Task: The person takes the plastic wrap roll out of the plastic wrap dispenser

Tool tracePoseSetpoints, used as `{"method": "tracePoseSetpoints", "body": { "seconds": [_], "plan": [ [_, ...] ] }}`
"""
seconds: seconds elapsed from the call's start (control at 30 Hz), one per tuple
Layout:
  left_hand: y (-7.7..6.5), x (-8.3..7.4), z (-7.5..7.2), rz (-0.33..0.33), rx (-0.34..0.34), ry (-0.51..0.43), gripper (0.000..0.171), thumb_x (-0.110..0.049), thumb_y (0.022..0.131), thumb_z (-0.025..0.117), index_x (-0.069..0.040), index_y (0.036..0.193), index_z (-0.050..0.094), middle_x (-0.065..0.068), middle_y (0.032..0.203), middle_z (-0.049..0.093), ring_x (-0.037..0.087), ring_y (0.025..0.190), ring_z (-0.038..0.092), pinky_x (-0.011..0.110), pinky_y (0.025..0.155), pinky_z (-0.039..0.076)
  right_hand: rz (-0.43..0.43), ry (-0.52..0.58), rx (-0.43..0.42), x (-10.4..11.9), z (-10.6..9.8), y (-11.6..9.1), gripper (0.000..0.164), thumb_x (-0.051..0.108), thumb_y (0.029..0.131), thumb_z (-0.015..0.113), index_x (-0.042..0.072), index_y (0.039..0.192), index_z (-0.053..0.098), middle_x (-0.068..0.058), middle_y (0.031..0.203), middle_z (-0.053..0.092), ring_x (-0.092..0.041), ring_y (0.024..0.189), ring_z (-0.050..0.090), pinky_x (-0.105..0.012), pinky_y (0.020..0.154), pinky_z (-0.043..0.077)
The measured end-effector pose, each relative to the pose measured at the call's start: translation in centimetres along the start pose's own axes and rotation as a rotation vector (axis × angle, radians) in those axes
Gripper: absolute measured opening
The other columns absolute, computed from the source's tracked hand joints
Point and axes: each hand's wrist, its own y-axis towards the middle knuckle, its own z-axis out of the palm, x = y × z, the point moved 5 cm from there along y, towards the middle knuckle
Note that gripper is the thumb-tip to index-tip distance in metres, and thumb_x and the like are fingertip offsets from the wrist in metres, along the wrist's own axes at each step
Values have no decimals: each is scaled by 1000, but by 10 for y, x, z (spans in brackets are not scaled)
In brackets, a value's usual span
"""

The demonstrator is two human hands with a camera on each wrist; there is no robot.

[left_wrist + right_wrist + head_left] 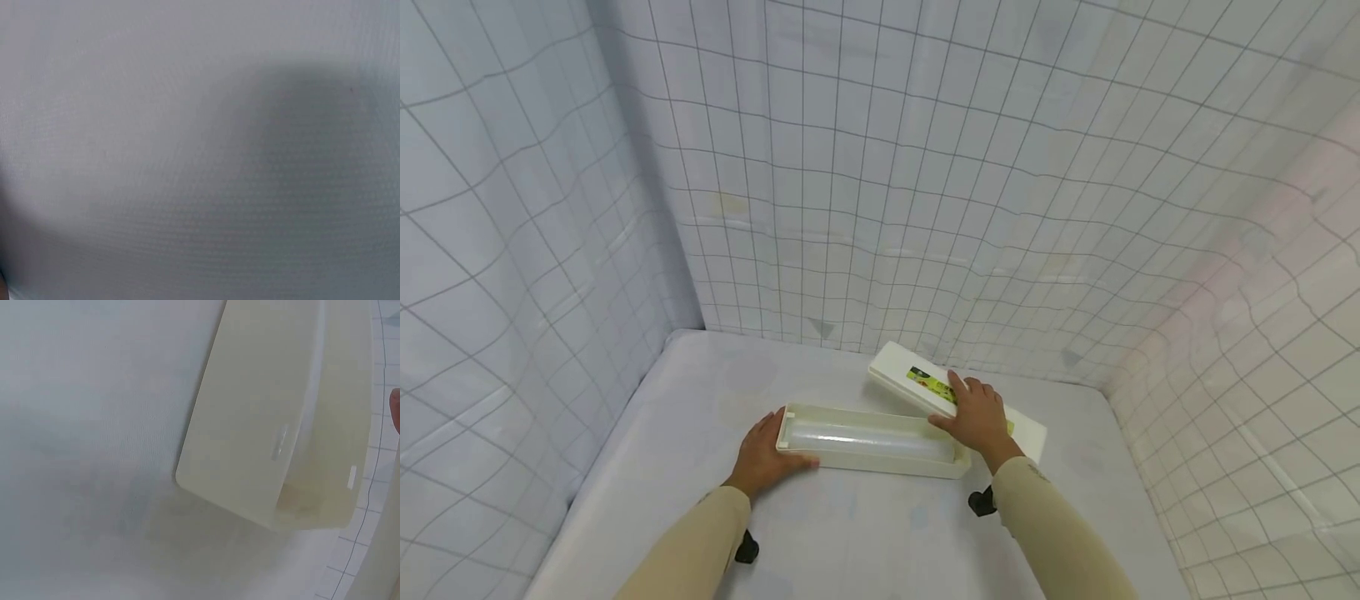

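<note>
While the left hand (766,457) grips the left end of a long cream plastic box (880,465), thumb along the near wall, the right hand (977,417) holds a long white plastic cover (897,367) across its width. So the box sits just right of the left hand, and we see its other end beside the right thumb. The cover slants behind it; we can't tell if it touches the box. Inside the box we've got a shiny pale cylinder (872,440), lying lengthwise. The right hand hides part of the yellow-green printed label (922,379), and the box's end blocks some left fingers. Left wrist view's basically grey blur; the right one cuts off the box's upper end for us.
</note>
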Motion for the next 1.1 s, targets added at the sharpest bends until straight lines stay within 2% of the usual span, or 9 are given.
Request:
{"method": "tracePoseSetpoints", "body": {
  "seconds": [0.27, 0.77, 1.1],
  "plan": [
    [1, 1, 0, -13, 12, -19, 121, -56, 64, 92, -10, 159, 32, 18, 158, 44, 43, 154, 24, 64, 124, 17, 37, -8, -8, -24, -1, -4, 100, 66, 87, 69, 20, 163, 25, -22, 154, 44, -47, 137, 45, -63, 114, 37],
    [-1, -1, -1, -6, -5, -10, 119, -55, 64, 92, -10, 158, 34, 19, 156, 47, 44, 152, 27, 66, 124, 19, 119, -22, -34, -64, -5, -14, 101, 66, 87, 69, 13, 162, 25, -25, 151, 46, -50, 134, 47, -67, 111, 39],
    [1, -2, 0, 2, 1, 12, 119, -55, 66, 92, -9, 159, 33, 20, 156, 47, 45, 152, 27, 66, 124, 19, 170, 23, -40, -85, -9, -25, 103, 65, 88, 68, 10, 162, 23, -28, 149, 46, -52, 133, 46, -69, 111, 37]
  ]
}}
